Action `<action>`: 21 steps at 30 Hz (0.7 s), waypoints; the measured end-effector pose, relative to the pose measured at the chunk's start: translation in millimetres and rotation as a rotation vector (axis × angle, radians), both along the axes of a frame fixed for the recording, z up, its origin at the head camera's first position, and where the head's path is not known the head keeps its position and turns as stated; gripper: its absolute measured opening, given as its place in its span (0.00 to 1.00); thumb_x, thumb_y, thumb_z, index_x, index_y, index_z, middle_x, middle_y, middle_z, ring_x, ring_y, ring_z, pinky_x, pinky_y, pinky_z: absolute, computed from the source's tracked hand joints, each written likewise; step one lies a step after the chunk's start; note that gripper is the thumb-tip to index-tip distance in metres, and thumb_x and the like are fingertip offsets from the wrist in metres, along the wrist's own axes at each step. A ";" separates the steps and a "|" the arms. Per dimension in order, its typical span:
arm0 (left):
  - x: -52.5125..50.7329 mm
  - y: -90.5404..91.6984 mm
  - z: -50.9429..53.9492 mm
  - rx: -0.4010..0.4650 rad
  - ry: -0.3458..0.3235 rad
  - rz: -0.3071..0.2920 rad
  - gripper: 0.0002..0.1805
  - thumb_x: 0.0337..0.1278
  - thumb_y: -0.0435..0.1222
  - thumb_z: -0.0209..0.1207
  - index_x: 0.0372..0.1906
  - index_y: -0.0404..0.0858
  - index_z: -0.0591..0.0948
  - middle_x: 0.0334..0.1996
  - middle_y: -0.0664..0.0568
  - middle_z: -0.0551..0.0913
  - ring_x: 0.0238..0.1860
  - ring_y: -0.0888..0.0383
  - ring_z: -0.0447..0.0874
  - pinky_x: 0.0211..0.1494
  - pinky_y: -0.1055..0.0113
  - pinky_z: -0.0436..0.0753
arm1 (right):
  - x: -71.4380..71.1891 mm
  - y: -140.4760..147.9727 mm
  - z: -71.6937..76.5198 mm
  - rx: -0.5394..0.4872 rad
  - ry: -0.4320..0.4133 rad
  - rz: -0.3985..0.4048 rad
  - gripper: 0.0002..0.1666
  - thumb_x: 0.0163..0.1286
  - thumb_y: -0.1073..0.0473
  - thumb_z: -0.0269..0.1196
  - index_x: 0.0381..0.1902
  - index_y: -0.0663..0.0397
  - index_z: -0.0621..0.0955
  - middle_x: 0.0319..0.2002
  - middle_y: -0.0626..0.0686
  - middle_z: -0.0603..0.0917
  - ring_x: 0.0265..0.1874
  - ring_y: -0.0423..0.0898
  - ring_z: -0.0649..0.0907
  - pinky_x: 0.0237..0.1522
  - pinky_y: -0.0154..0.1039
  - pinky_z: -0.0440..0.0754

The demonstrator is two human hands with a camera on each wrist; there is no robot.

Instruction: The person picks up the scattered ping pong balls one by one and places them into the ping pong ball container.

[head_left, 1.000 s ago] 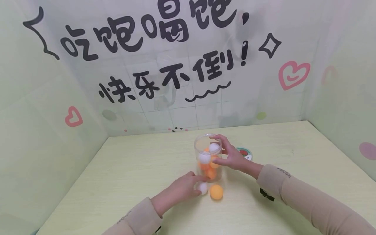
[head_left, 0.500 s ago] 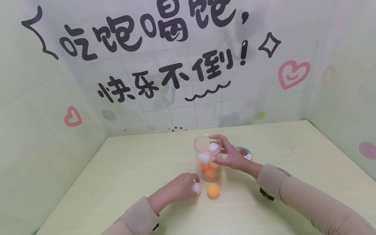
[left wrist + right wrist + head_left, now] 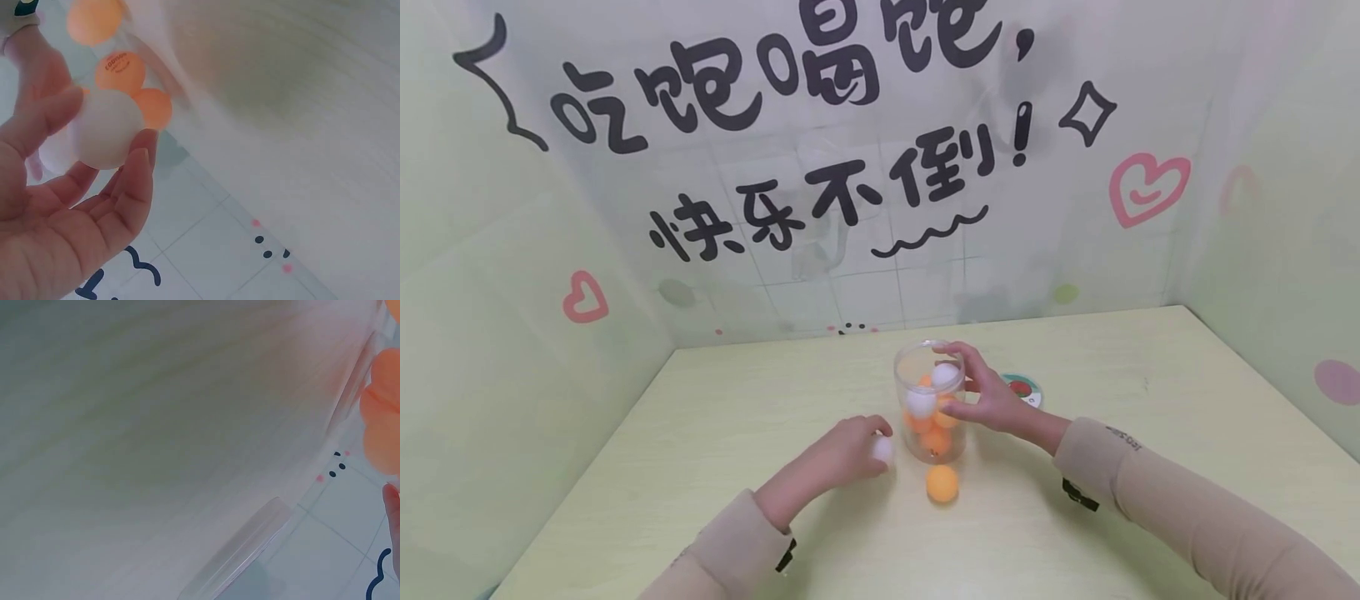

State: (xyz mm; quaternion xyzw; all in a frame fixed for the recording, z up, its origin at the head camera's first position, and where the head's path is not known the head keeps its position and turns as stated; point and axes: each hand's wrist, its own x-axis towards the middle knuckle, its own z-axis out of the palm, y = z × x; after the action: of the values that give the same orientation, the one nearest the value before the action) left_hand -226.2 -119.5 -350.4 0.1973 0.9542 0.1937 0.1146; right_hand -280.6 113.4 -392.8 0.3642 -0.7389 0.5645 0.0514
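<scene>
A white ping-pong ball [image 3: 882, 451] is pinched between the thumb and fingers of my left hand [image 3: 846, 454], just left of a clear plastic jar [image 3: 904, 372]. The left wrist view shows the same white ball [image 3: 107, 129] large against the fingers. My right hand [image 3: 995, 402] grips the upright jar from its right side, fingers near the rim. Inside it lie several orange and white balls [image 3: 921, 403]. A loose orange ball [image 3: 942, 484] rests on the table in front of the jar. In the right wrist view only a fingertip [image 3: 392, 500] shows, below orange balls [image 3: 382, 447].
Behind the right hand lies a round clear lid [image 3: 1022, 388] with a printed label; its edge also appears in the right wrist view. The pale wooden table [image 3: 760, 400] is enclosed by printed walls [image 3: 760, 283] at the back and sides.
My left hand has drawn the white ball away from the jar's front, left and slightly back. The loose orange ball has shifted slightly left. My right hand stays on the jar.
</scene>
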 end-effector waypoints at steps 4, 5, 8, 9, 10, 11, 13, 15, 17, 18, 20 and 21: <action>-3.1 -7.1 7.6 0.046 0.026 0.043 0.19 0.47 0.31 0.64 0.47 0.34 0.76 0.42 0.45 0.79 0.40 0.53 0.75 0.47 0.56 0.76 | -0.9 0.0 -0.4 0.003 0.006 0.000 0.41 0.56 0.64 0.65 0.63 0.53 0.56 0.64 0.62 0.62 0.57 0.61 0.71 0.51 0.53 0.72; -3.8 -8.8 9.7 0.063 0.033 0.055 0.19 0.47 0.31 0.64 0.48 0.35 0.76 0.43 0.45 0.79 0.40 0.53 0.75 0.46 0.56 0.76 | -0.7 -0.1 -0.2 0.003 0.004 -0.001 0.41 0.56 0.65 0.65 0.63 0.53 0.56 0.64 0.62 0.62 0.57 0.61 0.71 0.51 0.53 0.72; -5.5 -13.2 17.4 0.122 0.054 0.096 0.20 0.48 0.32 0.63 0.49 0.35 0.75 0.43 0.45 0.78 0.37 0.54 0.75 0.41 0.59 0.77 | -1.0 -0.2 -0.9 0.003 0.001 0.001 0.41 0.57 0.64 0.65 0.63 0.53 0.56 0.64 0.62 0.62 0.56 0.60 0.72 0.51 0.53 0.72; -6.4 -14.1 20.2 0.137 0.062 0.110 0.20 0.49 0.32 0.63 0.50 0.35 0.75 0.42 0.45 0.78 0.35 0.54 0.74 0.39 0.60 0.77 | -1.1 -0.3 -1.2 0.002 0.001 0.002 0.41 0.57 0.64 0.65 0.63 0.53 0.56 0.64 0.62 0.62 0.56 0.60 0.72 0.51 0.52 0.72; -7.3 -15.0 22.8 0.151 0.074 0.121 0.20 0.49 0.32 0.63 0.50 0.35 0.75 0.42 0.45 0.78 0.34 0.55 0.73 0.37 0.61 0.76 | -0.9 -0.2 -1.1 0.001 0.000 0.003 0.41 0.57 0.64 0.65 0.63 0.53 0.56 0.64 0.62 0.62 0.57 0.61 0.71 0.51 0.53 0.72; -8.1 -15.7 25.6 0.168 0.081 0.134 0.21 0.49 0.32 0.63 0.51 0.35 0.75 0.42 0.45 0.78 0.32 0.55 0.73 0.35 0.63 0.76 | -0.7 -0.2 -1.0 0.001 -0.002 0.004 0.41 0.57 0.64 0.65 0.63 0.53 0.56 0.64 0.62 0.62 0.57 0.60 0.71 0.51 0.53 0.72; -10.1 -17.0 30.9 0.209 0.096 0.155 0.21 0.50 0.32 0.62 0.52 0.35 0.75 0.42 0.45 0.77 0.29 0.56 0.72 0.32 0.65 0.74 | -1.2 -0.1 -1.6 -0.004 0.002 0.008 0.41 0.57 0.64 0.65 0.63 0.53 0.56 0.64 0.63 0.62 0.57 0.61 0.71 0.51 0.53 0.72; -13.0 -17.9 35.5 0.265 0.096 0.174 0.22 0.50 0.32 0.62 0.53 0.35 0.74 0.44 0.44 0.77 0.29 0.56 0.73 0.30 0.66 0.74 | -1.0 0.1 -1.5 -0.008 0.002 0.009 0.41 0.57 0.65 0.65 0.63 0.54 0.56 0.65 0.62 0.62 0.58 0.61 0.70 0.52 0.53 0.72; -15.9 -18.3 40.3 0.325 0.080 0.192 0.22 0.51 0.33 0.62 0.54 0.36 0.73 0.47 0.44 0.77 0.31 0.56 0.75 0.31 0.67 0.75 | -0.9 0.3 -1.6 -0.011 0.000 0.009 0.41 0.57 0.65 0.65 0.63 0.54 0.56 0.65 0.62 0.61 0.59 0.61 0.69 0.52 0.54 0.72; -17.5 -18.2 42.6 0.353 0.071 0.202 0.23 0.51 0.33 0.62 0.54 0.37 0.73 0.49 0.44 0.77 0.32 0.55 0.76 0.31 0.66 0.76 | -1.1 0.4 -1.9 -0.013 0.002 0.010 0.41 0.57 0.65 0.65 0.63 0.54 0.56 0.65 0.61 0.61 0.60 0.61 0.68 0.52 0.54 0.71; -20.7 -17.5 46.8 0.404 0.054 0.217 0.23 0.52 0.34 0.62 0.55 0.38 0.72 0.51 0.44 0.76 0.35 0.54 0.78 0.34 0.65 0.76 | -0.8 0.5 -1.6 -0.015 -0.002 0.009 0.41 0.56 0.66 0.65 0.63 0.54 0.56 0.66 0.60 0.60 0.61 0.61 0.68 0.52 0.55 0.71; -21.9 -16.9 49.1 0.425 0.051 0.225 0.23 0.52 0.35 0.61 0.55 0.38 0.72 0.51 0.44 0.76 0.36 0.53 0.78 0.35 0.65 0.77 | -0.6 0.5 -1.5 -0.013 -0.005 0.007 0.41 0.56 0.66 0.65 0.63 0.53 0.56 0.66 0.60 0.60 0.61 0.61 0.68 0.52 0.55 0.71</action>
State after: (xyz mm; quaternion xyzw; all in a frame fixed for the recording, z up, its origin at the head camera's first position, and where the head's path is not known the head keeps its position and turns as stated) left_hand -248.1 -136.4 -301.3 0.1141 0.9104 0.3969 0.0241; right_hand -281.2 114.0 -394.3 0.3651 -0.7341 0.5704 0.0500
